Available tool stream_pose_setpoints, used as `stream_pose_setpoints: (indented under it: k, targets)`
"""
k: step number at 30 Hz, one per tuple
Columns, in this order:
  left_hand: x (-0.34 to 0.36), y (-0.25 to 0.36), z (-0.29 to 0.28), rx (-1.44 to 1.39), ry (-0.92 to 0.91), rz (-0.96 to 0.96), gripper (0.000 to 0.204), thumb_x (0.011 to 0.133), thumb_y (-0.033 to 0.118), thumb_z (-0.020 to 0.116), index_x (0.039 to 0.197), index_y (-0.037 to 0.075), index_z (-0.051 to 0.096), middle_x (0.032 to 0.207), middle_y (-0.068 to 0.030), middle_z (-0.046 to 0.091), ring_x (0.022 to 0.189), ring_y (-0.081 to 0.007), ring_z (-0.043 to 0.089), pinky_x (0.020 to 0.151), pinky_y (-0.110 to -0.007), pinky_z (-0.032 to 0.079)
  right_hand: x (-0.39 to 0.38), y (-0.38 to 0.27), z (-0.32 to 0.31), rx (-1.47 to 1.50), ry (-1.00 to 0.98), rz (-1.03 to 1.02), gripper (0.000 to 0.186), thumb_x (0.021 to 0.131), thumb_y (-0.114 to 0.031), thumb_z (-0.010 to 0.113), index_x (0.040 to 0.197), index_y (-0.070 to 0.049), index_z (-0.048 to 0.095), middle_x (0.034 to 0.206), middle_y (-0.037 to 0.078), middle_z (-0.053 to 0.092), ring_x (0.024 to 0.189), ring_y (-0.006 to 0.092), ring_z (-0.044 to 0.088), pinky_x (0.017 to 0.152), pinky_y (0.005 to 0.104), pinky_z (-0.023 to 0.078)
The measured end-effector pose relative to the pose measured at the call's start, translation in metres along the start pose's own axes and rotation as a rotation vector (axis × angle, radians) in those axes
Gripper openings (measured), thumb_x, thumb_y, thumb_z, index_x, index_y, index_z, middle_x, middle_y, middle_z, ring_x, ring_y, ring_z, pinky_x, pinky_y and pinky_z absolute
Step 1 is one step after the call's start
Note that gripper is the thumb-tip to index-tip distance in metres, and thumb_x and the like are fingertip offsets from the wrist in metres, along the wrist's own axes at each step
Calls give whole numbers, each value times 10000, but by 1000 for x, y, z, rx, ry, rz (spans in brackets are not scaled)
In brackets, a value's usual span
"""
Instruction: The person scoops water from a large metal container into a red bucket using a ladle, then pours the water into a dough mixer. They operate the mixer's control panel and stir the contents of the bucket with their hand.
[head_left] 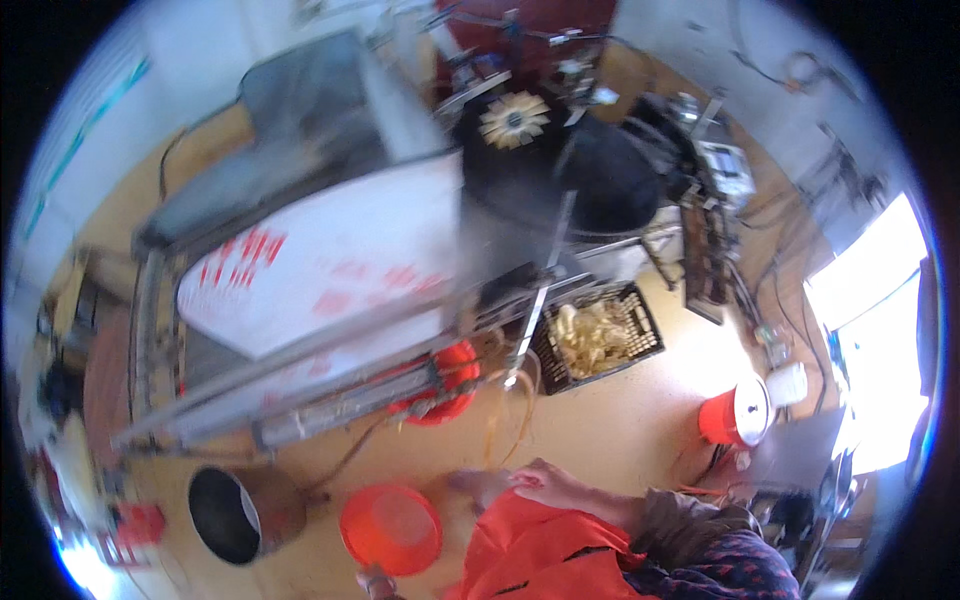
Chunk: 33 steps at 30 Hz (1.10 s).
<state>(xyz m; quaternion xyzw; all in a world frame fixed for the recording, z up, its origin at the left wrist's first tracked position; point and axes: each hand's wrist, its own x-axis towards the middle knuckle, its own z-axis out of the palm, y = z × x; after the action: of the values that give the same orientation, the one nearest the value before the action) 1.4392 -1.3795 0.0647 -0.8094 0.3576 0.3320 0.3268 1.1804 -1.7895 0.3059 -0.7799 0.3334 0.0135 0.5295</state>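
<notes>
My right hand (535, 483) is in front of the red apron (545, 545) I wear, its fingers curled in. Whether anything is inside them is too blurred to make out. Only a small part of my left hand (378, 582) shows at the lower edge, beside a red bucket (390, 528); its fingers cannot be read. The bucket stands on the floor with its mouth up and looks translucent. Left of it lies or leans a large metal pot (280, 510), its dark opening turned to the left.
A metal-framed machine bed carries a white sheet with red print (330, 260). Behind it are dark round machine parts (610, 175). A black crate (650, 335) holds pale yellowish pieces. A red bucket with a white lid (735, 415) stands to the right; hoses and cables run along the wall.
</notes>
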Motion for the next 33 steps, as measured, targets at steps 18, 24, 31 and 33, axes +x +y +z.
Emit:
stream_pose_setpoints:
  k: [18,24,31,33]
  targets:
    - [-71,246,-332,-817,500,777,215,756,224,641,880,52,605,799,-91,605,708,-208,568,634,-337,487,-301,191,-189,560,1212,438,305,769,-193,627,996,10,615,849,118,571,700,179,581,571,290,527]
    - [-86,368,-373,-661,428,982,223,744,223,643,873,46,600,795,-89,603,711,-225,562,647,-349,490,-363,268,-275,748,1403,429,295,805,-204,605,993,22,612,837,111,641,721,149,600,556,292,536]
    - [-175,634,-500,-474,136,1398,230,803,112,615,1007,10,590,975,-108,604,913,-193,556,838,-314,450,-396,327,-394,657,1547,400,313,837,-266,574,914,32,635,682,104,620,602,135,565,572,301,483]
    - [-219,700,-530,-417,88,1455,256,806,127,612,1030,8,583,964,-113,603,905,-207,559,828,-318,449,-402,339,-431,674,1517,411,344,824,-302,572,924,19,645,817,193,652,753,252,641,714,338,504]
